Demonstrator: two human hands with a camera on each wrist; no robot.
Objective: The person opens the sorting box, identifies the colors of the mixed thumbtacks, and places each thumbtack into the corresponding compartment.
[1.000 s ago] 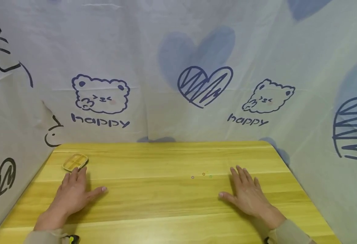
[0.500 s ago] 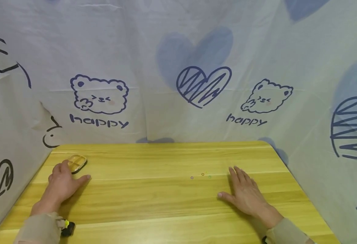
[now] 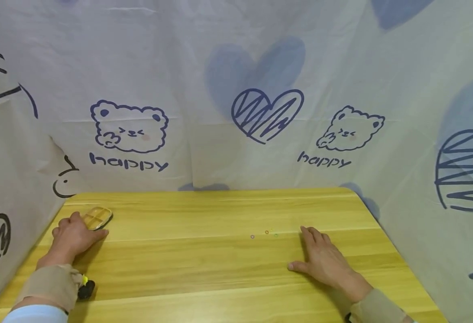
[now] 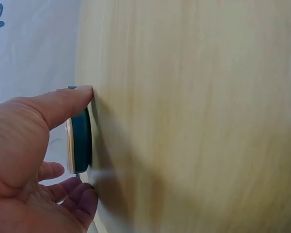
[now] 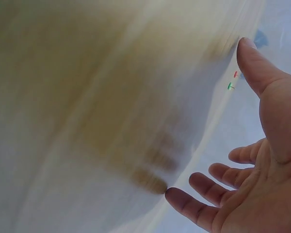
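Note:
At the table's back left lies a small divided dish [image 3: 98, 217] with rounded corners; its side [image 4: 81, 141] looks dark teal in the left wrist view. My left hand [image 3: 71, 235] is spread around its near left end, thumb to the front and fingers to the far left. In the left wrist view, the thumb overlaps one end of the dish, and the fingertips lie close to the other end. My right hand [image 3: 326, 262] hovers low at the right with fingers apart, holding nothing. Left of it are several tiny ring-like pieces, among them purple [image 3: 252, 236], orange [image 3: 266, 232] and green [image 3: 276, 235].
The wood-grain table [image 3: 196, 269] has rounded back corners. A printed cloth [image 3: 204, 157] with bears and hearts hangs right behind it and along both sides. A black device [image 3: 86, 289] sits at my left wrist.
My left hand has moved left and come around the dish's left end, its thumb now nearer the dish. The right hand has stayed nearly in place, its fingers slightly more bent.

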